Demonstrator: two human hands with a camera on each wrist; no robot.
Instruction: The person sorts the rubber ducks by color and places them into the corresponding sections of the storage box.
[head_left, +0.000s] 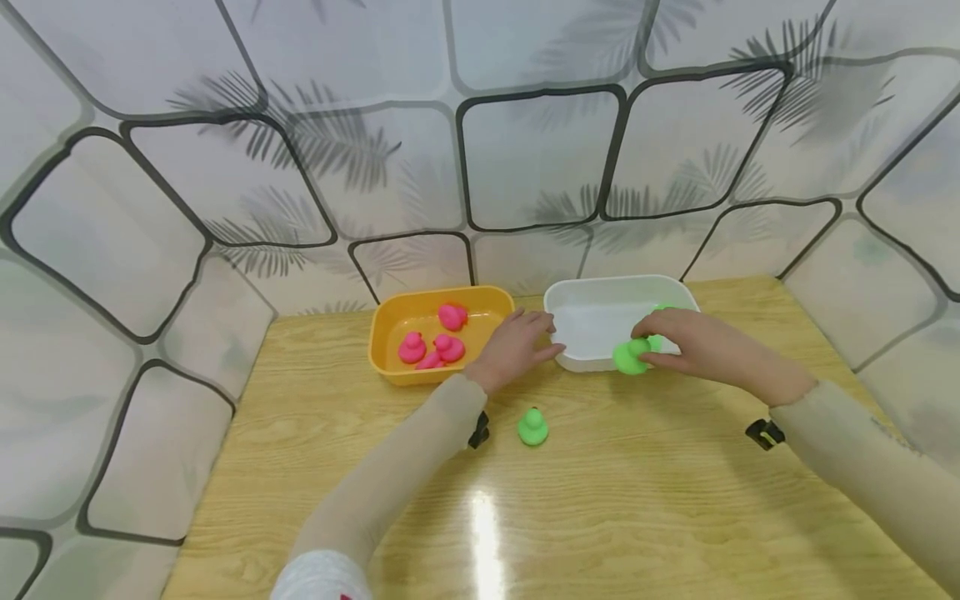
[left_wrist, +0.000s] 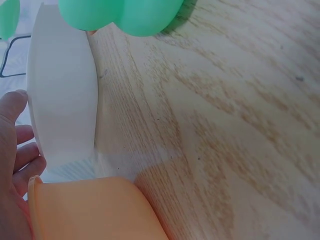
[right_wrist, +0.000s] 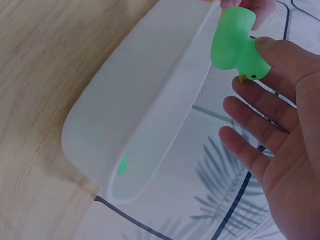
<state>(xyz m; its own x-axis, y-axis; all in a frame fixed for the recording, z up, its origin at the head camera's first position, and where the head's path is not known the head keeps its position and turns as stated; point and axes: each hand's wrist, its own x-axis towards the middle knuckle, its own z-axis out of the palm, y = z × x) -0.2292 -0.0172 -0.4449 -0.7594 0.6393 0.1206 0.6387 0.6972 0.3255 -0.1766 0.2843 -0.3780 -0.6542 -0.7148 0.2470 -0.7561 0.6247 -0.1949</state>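
Note:
My right hand (head_left: 701,346) pinches a green rubber duck (right_wrist: 240,45) between thumb and fingers, above the near rim of the white tub (head_left: 588,364). More green (right_wrist: 122,165) shows inside that tub, partly hidden by the wall and the hand. At the tub's left end, my left hand (head_left: 513,346) reaches out with loosely extended fingers, its fingertips at the rim. In the left wrist view the thumb appears to touch the rim. Another green duck (head_left: 532,427) sits upright on the table, nearer than the left hand.
An orange tub (head_left: 382,367) with several pink ducks (head_left: 448,347) stands left of the white one, beneath the left wrist. Both tubs are near the back of the wooden table (head_left: 600,500), against a patterned fabric wall (head_left: 540,158).

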